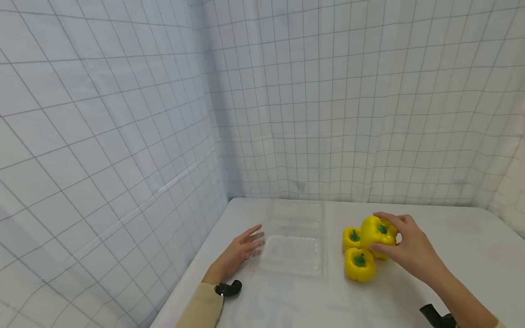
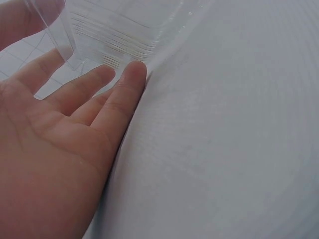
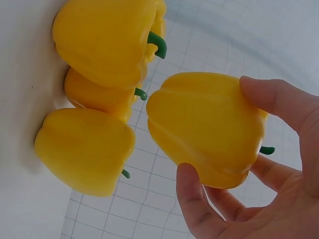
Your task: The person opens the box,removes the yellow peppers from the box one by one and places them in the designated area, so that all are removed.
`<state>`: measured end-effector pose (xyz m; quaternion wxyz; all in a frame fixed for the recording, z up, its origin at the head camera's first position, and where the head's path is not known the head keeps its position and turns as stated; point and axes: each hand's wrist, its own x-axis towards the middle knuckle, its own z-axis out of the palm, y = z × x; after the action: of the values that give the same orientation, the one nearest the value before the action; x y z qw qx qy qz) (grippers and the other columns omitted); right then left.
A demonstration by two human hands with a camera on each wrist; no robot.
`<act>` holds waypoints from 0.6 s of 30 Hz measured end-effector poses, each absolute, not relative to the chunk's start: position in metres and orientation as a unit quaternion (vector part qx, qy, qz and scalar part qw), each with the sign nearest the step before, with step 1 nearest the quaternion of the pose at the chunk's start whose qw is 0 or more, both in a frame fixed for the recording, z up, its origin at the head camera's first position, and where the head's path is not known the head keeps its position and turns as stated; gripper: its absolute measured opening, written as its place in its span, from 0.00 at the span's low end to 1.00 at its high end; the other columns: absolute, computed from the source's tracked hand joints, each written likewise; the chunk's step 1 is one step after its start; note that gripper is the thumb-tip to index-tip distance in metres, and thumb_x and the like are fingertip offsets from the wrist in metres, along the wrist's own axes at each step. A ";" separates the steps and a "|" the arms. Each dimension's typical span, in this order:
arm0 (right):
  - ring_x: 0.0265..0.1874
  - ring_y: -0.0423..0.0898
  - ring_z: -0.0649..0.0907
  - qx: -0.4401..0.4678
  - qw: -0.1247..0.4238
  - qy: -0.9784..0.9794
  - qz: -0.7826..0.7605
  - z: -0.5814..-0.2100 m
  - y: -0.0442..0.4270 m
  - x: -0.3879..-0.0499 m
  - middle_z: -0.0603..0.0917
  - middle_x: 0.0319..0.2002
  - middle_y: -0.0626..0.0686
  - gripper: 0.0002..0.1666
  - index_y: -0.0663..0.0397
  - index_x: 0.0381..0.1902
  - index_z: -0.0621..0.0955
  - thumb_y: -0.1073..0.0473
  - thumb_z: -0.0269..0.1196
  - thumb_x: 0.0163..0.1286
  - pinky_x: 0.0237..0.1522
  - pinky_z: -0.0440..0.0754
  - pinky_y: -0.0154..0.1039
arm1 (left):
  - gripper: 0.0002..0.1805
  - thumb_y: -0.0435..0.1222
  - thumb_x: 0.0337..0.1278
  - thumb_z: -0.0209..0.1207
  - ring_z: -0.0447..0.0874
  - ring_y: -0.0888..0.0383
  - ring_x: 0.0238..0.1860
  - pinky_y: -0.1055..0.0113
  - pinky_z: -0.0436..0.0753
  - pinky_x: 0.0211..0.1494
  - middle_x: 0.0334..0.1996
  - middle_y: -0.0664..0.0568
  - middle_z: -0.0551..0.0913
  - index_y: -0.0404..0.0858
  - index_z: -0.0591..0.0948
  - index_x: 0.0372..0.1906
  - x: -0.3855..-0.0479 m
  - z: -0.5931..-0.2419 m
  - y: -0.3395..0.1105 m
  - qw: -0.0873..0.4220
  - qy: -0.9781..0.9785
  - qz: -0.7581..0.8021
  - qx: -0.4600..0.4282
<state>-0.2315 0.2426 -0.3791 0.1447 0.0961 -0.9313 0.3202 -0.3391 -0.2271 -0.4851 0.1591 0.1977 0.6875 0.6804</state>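
My right hand grips a yellow bell pepper between thumb and fingers. It is raised off the table, and its green stem shows in the right wrist view. Close beneath and beside it, three more yellow bell peppers stand on the table: a front one, one behind and a third. To the left lies a transparent plastic container with a second shallow section behind the front one. At its left side my left hand rests with fingers extended; whether they touch the ribbed plastic wall I cannot tell.
A white table carries everything. White cloth with a grey grid hangs behind it and along the left side. Black straps with a camera sit on both wrists, such as the left wrist strap.
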 end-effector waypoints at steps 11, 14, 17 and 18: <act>0.41 0.59 0.76 0.070 0.134 -0.937 0.314 -0.387 0.257 -0.223 0.68 0.56 0.66 0.49 0.47 0.72 0.70 0.37 0.74 0.58 0.31 0.73 0.41 | 0.33 0.34 0.78 0.49 0.60 0.42 0.74 0.58 0.73 0.67 0.77 0.40 0.56 0.45 0.54 0.81 -0.342 -0.484 -0.226 0.165 0.687 0.682 0.187; 0.40 0.58 0.75 0.065 0.126 -0.939 0.313 -0.390 0.259 -0.221 0.68 0.56 0.66 0.50 0.46 0.73 0.70 0.35 0.73 0.57 0.32 0.73 0.42 | 0.34 0.33 0.77 0.49 0.60 0.41 0.74 0.58 0.74 0.67 0.78 0.39 0.55 0.43 0.53 0.81 -0.343 -0.484 -0.227 0.164 0.687 0.682 0.190; 0.40 0.57 0.75 0.061 0.115 -0.941 0.314 -0.394 0.262 -0.219 0.68 0.56 0.67 0.50 0.47 0.73 0.69 0.35 0.73 0.57 0.31 0.73 0.41 | 0.34 0.33 0.77 0.50 0.60 0.42 0.74 0.59 0.74 0.66 0.77 0.39 0.56 0.43 0.52 0.81 -0.342 -0.484 -0.228 0.166 0.684 0.685 0.189; 0.40 0.57 0.75 0.059 0.111 -0.941 0.314 -0.395 0.263 -0.218 0.68 0.56 0.67 0.50 0.47 0.73 0.69 0.35 0.73 0.57 0.31 0.73 0.41 | 0.34 0.33 0.77 0.50 0.60 0.41 0.74 0.60 0.74 0.66 0.77 0.39 0.56 0.42 0.52 0.81 -0.342 -0.484 -0.228 0.166 0.683 0.685 0.190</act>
<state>-0.2179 0.2632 -0.3948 0.1114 0.0595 -0.9409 0.3141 -0.3417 -0.2281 -0.4838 0.1665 0.1897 0.6830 0.6854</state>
